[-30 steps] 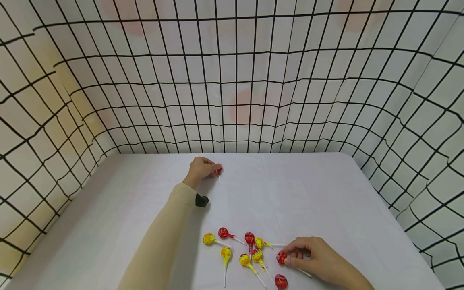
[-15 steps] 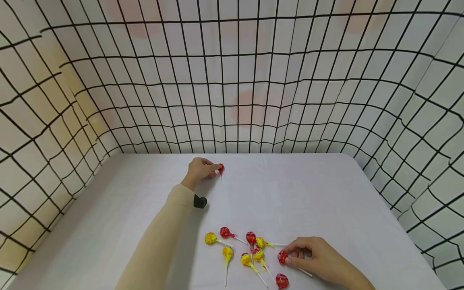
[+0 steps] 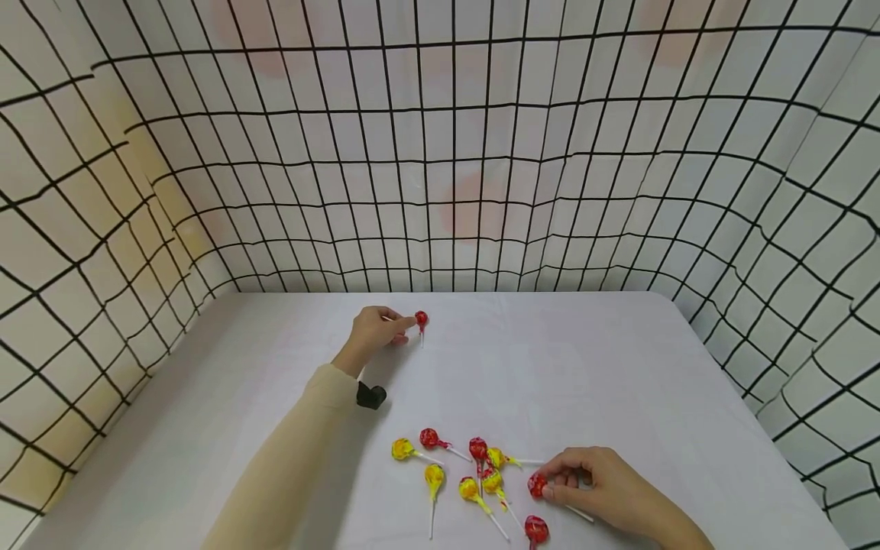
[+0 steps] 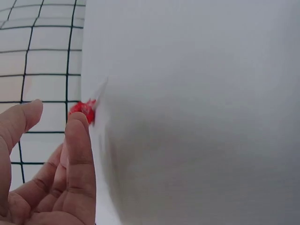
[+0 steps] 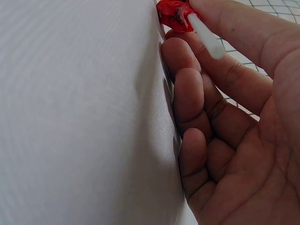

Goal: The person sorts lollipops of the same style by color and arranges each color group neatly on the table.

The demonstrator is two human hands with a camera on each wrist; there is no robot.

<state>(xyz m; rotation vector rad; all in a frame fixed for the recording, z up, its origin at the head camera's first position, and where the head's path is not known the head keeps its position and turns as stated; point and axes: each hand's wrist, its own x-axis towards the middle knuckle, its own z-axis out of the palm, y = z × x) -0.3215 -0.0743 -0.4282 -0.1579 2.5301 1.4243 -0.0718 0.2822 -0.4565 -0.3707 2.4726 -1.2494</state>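
Note:
Near the table's far edge, a red-wrapped lollipop (image 3: 422, 318) lies with its stick toward me. Just left of it is my left hand (image 3: 374, 330), thumb and fingers spread apart in the left wrist view, one fingertip overlapping the red wrapper (image 4: 83, 109). At the front right, my right hand (image 3: 608, 489) pinches another red lollipop (image 3: 536, 485) by its head between thumb and index finger, its white stick (image 5: 208, 40) pointing back under the palm. The other right fingers curl beside the tablecloth.
Left of the right hand lie several yellow lollipops (image 3: 434, 476) and red ones (image 3: 429, 438), some overlapping. One red lollipop (image 3: 536, 528) sits near the front. A black wire grid (image 3: 447, 160) borders the white table (image 3: 584, 367). A black camera (image 3: 371, 395) is on the left wrist.
My left hand has let go of the far red lollipop and drawn slightly left, its thumb and fingers parting. The right hand keeps its pinch in place. The head view has shifted slightly.

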